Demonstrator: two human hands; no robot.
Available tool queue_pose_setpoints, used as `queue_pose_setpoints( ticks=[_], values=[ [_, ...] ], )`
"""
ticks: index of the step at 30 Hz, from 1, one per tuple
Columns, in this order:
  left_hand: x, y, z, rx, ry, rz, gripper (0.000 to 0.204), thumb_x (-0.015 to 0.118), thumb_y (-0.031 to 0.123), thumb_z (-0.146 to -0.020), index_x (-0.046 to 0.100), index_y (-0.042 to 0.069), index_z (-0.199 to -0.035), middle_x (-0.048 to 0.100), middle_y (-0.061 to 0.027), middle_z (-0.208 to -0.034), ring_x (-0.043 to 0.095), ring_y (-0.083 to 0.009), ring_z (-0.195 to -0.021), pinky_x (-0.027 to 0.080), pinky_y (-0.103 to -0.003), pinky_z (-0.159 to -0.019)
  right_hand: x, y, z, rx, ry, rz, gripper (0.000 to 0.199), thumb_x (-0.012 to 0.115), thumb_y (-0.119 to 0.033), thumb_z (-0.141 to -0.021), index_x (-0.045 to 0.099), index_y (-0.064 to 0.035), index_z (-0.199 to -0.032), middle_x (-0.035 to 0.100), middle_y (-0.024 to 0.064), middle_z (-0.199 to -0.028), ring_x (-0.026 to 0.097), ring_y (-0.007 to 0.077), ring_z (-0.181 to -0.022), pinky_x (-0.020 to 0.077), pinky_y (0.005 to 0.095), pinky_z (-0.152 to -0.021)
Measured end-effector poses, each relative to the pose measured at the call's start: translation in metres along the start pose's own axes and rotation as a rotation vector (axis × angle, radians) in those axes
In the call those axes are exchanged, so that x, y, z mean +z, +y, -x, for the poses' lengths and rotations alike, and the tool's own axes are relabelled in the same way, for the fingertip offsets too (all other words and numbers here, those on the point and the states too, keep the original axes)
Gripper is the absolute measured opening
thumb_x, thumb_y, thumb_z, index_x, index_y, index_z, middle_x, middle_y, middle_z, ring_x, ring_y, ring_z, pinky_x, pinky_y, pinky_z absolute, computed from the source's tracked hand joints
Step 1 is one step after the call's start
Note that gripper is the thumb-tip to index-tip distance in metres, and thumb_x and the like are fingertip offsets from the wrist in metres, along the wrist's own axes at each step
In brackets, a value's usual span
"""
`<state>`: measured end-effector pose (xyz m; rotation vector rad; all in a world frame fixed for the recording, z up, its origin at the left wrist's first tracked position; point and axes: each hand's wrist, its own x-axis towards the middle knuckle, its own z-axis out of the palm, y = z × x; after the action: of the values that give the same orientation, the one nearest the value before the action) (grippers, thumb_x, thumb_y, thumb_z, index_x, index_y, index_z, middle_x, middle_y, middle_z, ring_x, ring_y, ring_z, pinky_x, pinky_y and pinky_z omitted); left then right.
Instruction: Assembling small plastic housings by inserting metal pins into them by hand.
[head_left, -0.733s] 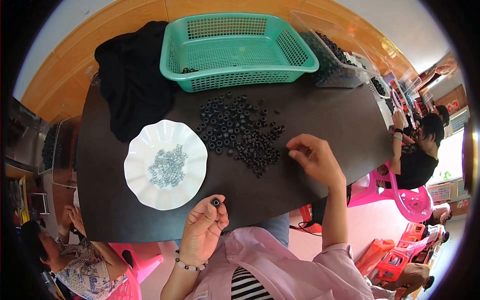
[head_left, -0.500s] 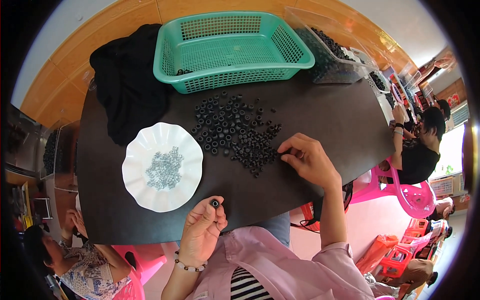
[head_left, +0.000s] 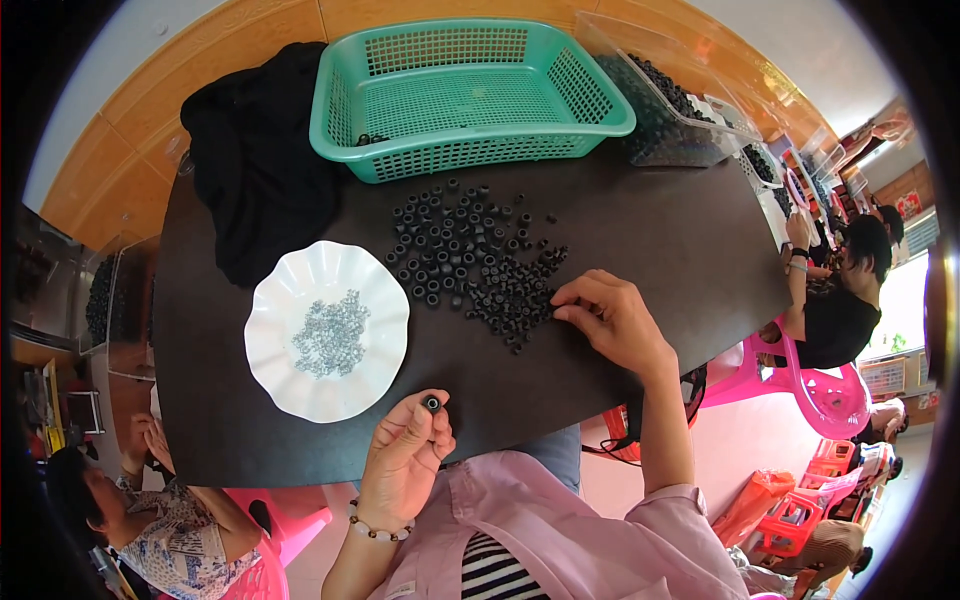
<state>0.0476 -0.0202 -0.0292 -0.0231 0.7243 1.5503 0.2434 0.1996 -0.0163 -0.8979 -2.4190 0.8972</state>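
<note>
Close to the table's near edge, my left hand [head_left: 411, 440] pinches a small black ring-shaped part [head_left: 432, 403] between thumb and fingertips, its hollow end facing up. My right hand [head_left: 618, 325] rests at the right side of a heap of smaller black parts [head_left: 510, 298], thumb and forefinger pinched together. Whatever lies between those fingertips is too small to make out. Larger black hollow parts [head_left: 450, 236] spread behind and left of the heap. A white scalloped plate [head_left: 270, 345] holds a pile of tiny clear pieces [head_left: 331, 335], left of the black parts.
At the back stands a green mesh basket [head_left: 470, 149] with a few dark rings in its corner. A black cloth [head_left: 255, 170] lies at left, and a clear bin [head_left: 680, 145] of black parts at back right. Other people [head_left: 845, 300] sit at right and lower left.
The view has shifted slightly. Both hands keep nearly the same place and grip, the left still holding its black ring-shaped part.
</note>
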Motion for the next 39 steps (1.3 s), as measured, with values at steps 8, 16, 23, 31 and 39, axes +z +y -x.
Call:
queue_pose_setpoints(
  ticks=[8, 16, 23, 31, 39],
  values=[
    [0.001, 0.002, 0.0, 0.007, 0.01, 0.003, 0.023, 0.06, 0.017, -0.092, 0.059, 0.001, -0.109, 0.057, -0.0015, -0.083, 0.051, -0.0111, -0.074, 0.042, -0.023, -0.066, 0.012, -0.019, 0.001, 0.21, 0.099, -0.718, 0.012, 0.066, -0.009, -0.087, 0.065, -0.0005, -0.095, 0.063, 0.0016, -0.082, 0.059, 0.0082, -0.076, 0.0457, 0.0219, -0.066],
    [-0.002, 0.005, 0.002, 0.02, 0.004, -0.003, 0.025, 0.061, 0.019, -0.092, 0.058, 0.002, -0.11, 0.057, -0.0007, -0.083, 0.051, -0.0105, -0.074, 0.042, -0.023, -0.066, 0.02, -0.026, 0.002, 0.255, -0.097, -1.008, 0.019, 0.062, -0.011, -0.091, 0.064, 0.0007, -0.105, 0.069, 0.0086, -0.091, 0.062, 0.0089, -0.077, 0.0511, 0.0233, -0.069],
    [-0.002, 0.005, 0.003, 0.016, -0.004, 0.0, 0.026, 0.061, 0.02, -0.092, 0.058, 0.002, -0.11, 0.056, -0.0005, -0.082, 0.051, -0.0103, -0.074, 0.042, -0.023, -0.067, 0.035, -0.039, 0.001, 0.288, -0.075, -1.073, 0.015, 0.068, -0.009, -0.085, 0.063, 0.0002, -0.097, 0.068, 0.0121, -0.086, 0.063, 0.0121, -0.071, 0.0521, 0.0239, -0.065],
    [-0.001, 0.006, 0.004, 0.019, -0.015, -0.025, 0.027, 0.061, 0.022, -0.092, 0.059, 0.002, -0.11, 0.056, -0.0001, -0.08, 0.051, -0.0096, -0.073, 0.041, -0.023, -0.068, 0.047, -0.049, -0.001, 0.243, 0.017, -1.085, 0.019, 0.072, -0.013, -0.082, 0.063, 0.0, -0.092, 0.067, 0.0101, -0.082, 0.058, 0.0114, -0.065, 0.0465, 0.0233, -0.059],
    [0.0, 0.007, 0.005, 0.032, -0.047, -0.078, 0.027, 0.061, 0.024, -0.092, 0.06, 0.002, -0.109, 0.058, 0.0001, -0.081, 0.051, -0.0086, -0.072, 0.041, -0.023, -0.068, 0.057, -0.049, 0.003, 0.15, -0.108, -1.099, 0.015, 0.072, -0.011, -0.083, 0.067, -0.0007, -0.093, 0.064, 0.0033, -0.083, 0.06, 0.0101, -0.077, 0.0468, 0.0208, -0.066]
  ],
)
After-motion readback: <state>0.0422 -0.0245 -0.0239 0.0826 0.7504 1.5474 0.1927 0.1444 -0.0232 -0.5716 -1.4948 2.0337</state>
